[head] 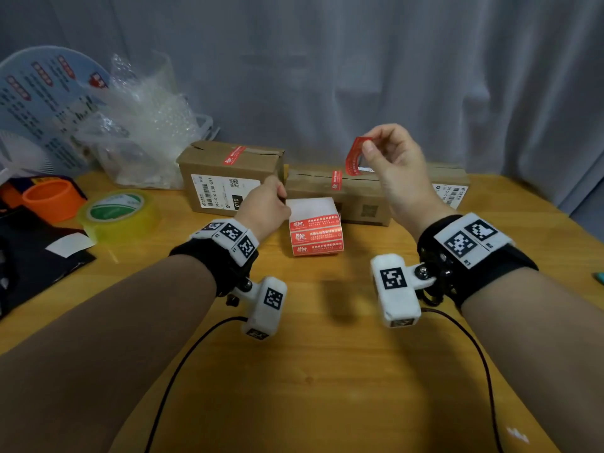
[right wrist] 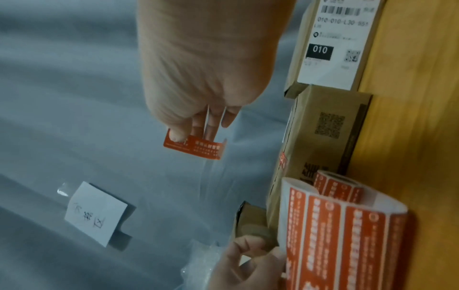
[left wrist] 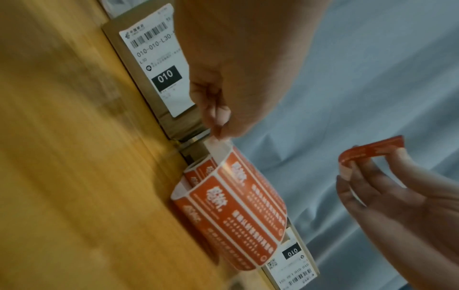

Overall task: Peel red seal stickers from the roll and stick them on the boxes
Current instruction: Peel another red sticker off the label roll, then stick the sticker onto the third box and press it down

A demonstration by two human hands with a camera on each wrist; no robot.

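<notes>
A roll of red seal stickers (head: 315,232) lies on the wooden table in front of the cardboard boxes. My left hand (head: 266,204) pinches the white backing strip at the roll's loose end (left wrist: 218,142). My right hand (head: 389,158) is raised above the boxes and pinches one peeled, curled red sticker (head: 354,156) between thumb and fingers; the same sticker (right wrist: 196,147) shows in the right wrist view. The left box (head: 228,176) and the middle box (head: 340,191) each carry a red sticker over the top seam. A third box (head: 451,186) sits at the right, partly hidden behind my right hand.
A roll of yellow-green tape (head: 119,212), an orange ring (head: 52,199) and black bags (head: 32,263) lie at the left. Bubble wrap (head: 143,122) and a printed fan (head: 39,109) stand behind them. A grey curtain hangs behind the table. Cables (head: 183,364) run across the near tabletop.
</notes>
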